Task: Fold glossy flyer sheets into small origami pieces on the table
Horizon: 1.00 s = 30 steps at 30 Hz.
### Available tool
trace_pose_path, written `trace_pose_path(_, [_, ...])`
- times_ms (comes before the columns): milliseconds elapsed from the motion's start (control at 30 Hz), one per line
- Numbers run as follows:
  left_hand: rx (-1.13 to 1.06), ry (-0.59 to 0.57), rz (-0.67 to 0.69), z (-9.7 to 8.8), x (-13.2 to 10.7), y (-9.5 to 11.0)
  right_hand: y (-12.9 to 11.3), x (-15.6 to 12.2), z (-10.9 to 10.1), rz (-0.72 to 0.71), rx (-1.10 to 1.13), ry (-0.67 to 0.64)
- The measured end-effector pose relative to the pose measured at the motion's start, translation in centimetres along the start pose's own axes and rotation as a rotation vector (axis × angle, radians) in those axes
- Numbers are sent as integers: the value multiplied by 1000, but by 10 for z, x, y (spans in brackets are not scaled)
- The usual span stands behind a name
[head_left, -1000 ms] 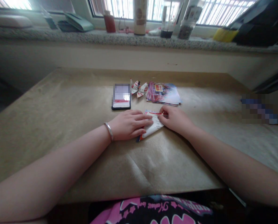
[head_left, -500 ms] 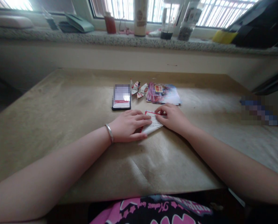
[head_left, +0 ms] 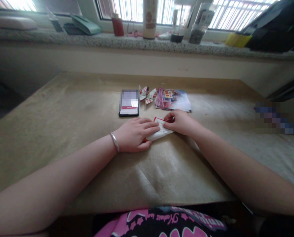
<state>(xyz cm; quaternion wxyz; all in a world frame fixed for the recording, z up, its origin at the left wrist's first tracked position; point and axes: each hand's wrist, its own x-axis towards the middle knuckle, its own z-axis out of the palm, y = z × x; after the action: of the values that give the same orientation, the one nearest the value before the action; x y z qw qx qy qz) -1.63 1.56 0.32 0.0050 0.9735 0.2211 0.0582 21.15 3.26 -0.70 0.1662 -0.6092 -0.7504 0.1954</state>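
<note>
The worktop (head_left: 63, 131) is carrying everything. The left hand (head_left: 133, 134) is lying flat, fingers together, pressing down the near left part of the folded sheet (head_left: 161, 130). The right hand (head_left: 181, 122) is pinching its far right edge with curled fingers. The sheet's long axis is running between both hands.

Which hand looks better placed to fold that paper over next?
Probably the right hand: its fingertips pinch the folded paper at its far edge, while the left hand lies flat on it, pinning it to the table.
</note>
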Motion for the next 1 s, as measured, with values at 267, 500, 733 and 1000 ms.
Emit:
trace_pose_path(267, [20, 15, 21, 2, 0, -1, 2, 2, 3, -5, 87, -115])
trace_pose_path(500, [-1, 15, 48, 2, -1, -2, -1, 0, -2, 154, 204, -54])
trace_pose_path(733, [-15, -14, 58, 2, -1, -2, 3, -3, -1, 129, 446, -67])
trace_pose_path(1000, [-164, 26, 41, -1, -5, -7, -13, -14, -6, 125, 597, 82])
